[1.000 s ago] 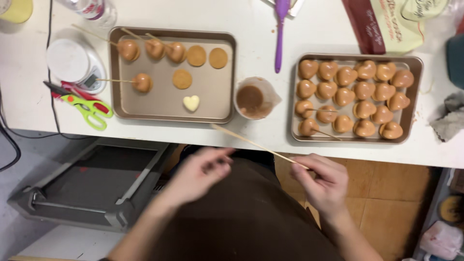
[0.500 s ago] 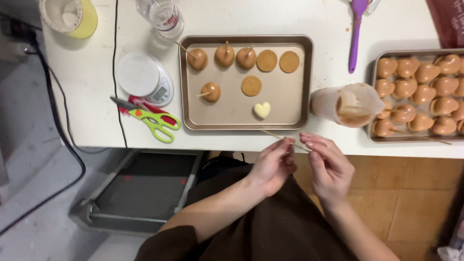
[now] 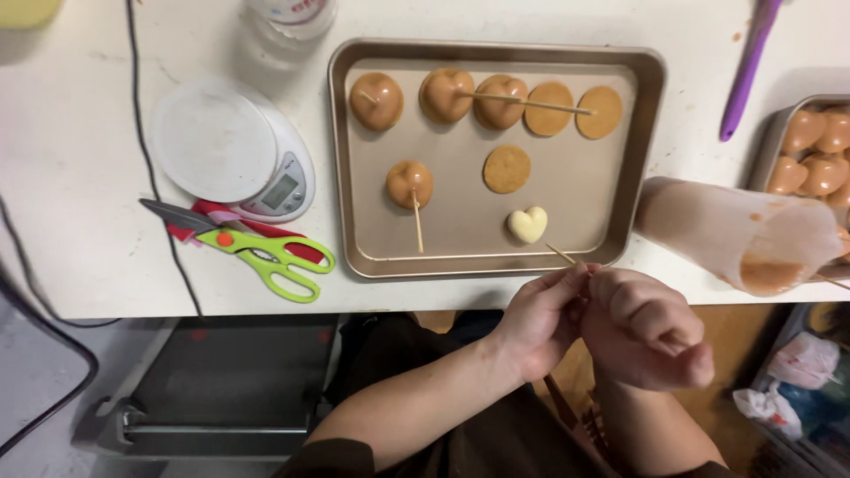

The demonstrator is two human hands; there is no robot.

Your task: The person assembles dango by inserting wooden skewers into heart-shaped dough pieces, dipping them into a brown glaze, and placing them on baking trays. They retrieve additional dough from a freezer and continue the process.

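**Wooden skewer pinched at the worktop's near edge**

Both hands meet just below the white worktop point(image 3: 80, 257). The left hand point(image 3: 540, 323) and right hand point(image 3: 642, 327) touch, their fingers pressed together around a thin wooden skewer point(image 3: 560, 254), whose tip pokes out toward the baking tray point(image 3: 646, 177). On that tray, just beyond the tip, lies a pale heart-shaped piece point(image 3: 529, 225). Green scissors point(image 3: 266, 255) rest to the left.
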